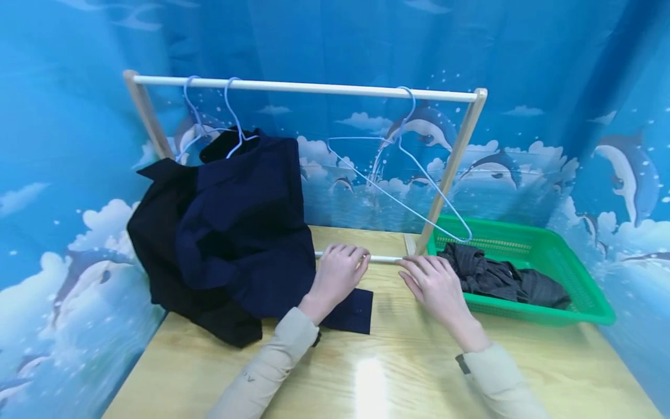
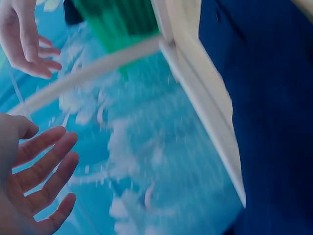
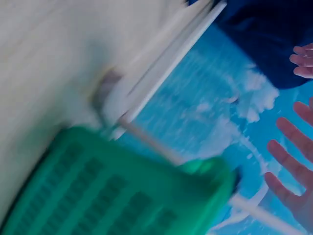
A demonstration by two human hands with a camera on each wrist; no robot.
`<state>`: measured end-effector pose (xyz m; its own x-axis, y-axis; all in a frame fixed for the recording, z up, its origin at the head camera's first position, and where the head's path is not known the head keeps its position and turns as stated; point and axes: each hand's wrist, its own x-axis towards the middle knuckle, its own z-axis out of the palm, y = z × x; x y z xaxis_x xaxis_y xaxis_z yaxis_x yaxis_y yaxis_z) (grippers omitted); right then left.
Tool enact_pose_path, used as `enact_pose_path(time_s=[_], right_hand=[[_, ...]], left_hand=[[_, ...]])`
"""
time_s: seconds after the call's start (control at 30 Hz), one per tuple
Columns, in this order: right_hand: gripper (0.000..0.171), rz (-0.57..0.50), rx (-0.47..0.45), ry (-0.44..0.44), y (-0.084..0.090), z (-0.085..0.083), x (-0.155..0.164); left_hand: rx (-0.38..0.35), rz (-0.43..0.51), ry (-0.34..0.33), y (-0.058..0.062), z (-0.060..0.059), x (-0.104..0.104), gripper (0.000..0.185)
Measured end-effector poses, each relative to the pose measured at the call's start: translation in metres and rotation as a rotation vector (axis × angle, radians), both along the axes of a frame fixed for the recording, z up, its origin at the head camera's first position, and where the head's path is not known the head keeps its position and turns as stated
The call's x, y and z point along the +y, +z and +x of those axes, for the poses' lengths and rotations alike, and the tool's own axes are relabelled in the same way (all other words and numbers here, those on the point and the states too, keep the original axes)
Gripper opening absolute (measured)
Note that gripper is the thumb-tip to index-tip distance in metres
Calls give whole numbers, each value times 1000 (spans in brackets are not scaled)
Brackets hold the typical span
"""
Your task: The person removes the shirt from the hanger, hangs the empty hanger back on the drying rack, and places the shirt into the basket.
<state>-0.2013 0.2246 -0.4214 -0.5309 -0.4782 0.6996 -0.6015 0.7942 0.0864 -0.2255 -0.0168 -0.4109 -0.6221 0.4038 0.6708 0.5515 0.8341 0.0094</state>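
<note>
My left hand (image 1: 340,273) is in front of the rack's low white bar (image 1: 386,259), just right of a navy garment (image 1: 251,215). To its right, my right hand (image 1: 431,285) hovers near the green basket (image 1: 586,291). Both wrist views show the fingers spread and relaxed, holding nothing: the left hand (image 2: 44,181) in one, the right hand (image 3: 296,161) in the other. The navy garment hangs from a light blue hanger (image 1: 238,125), overlapping a black garment (image 1: 157,233) on another hanger (image 1: 195,113). A bare blue hanger (image 1: 405,125) hangs at the right.
The rack's white top rail (image 1: 314,87) rests on wooden end posts, the right post (image 1: 455,157) close to the basket. A crumpled dark grey garment (image 1: 502,279) lies in the basket. Everything stands on a wooden table (image 1: 408,372) before a dolphin-print curtain (image 1: 335,35).
</note>
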Motion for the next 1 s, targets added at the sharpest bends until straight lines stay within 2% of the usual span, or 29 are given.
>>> enact_pose_path(time_s=[0.1, 0.23, 0.47, 0.57, 0.67, 0.73, 0.83, 0.9, 1.0], right_hand=[[27, -37, -16, 37, 10, -4, -20], [29, -55, 5, 95, 27, -10, -48], [32, -75, 18, 162, 56, -19, -94], [33, -84, 12, 173, 68, -24, -111], [33, -89, 10, 167, 80, -29, -126], [33, -95, 17, 162, 87, -33, -135], [32, -102, 24, 153, 95, -39, -147], [32, -107, 30, 146, 98, -42, -156], [32, -112, 38, 130, 105, -46, -170]], left_hand=[[44, 37, 25, 10, -1, -26, 14], [115, 95, 58, 29, -2, -62, 14], [195, 196, 126, 81, 6, -127, 19], [239, 246, 182, 104, 11, -154, 21], [249, 300, 287, 120, 17, -179, 26], [229, 334, 376, 124, 20, -192, 32], [172, 327, 491, 123, 26, -206, 36], [141, 315, 523, 120, 29, -210, 36], [124, 297, 522, 115, 31, -210, 33]])
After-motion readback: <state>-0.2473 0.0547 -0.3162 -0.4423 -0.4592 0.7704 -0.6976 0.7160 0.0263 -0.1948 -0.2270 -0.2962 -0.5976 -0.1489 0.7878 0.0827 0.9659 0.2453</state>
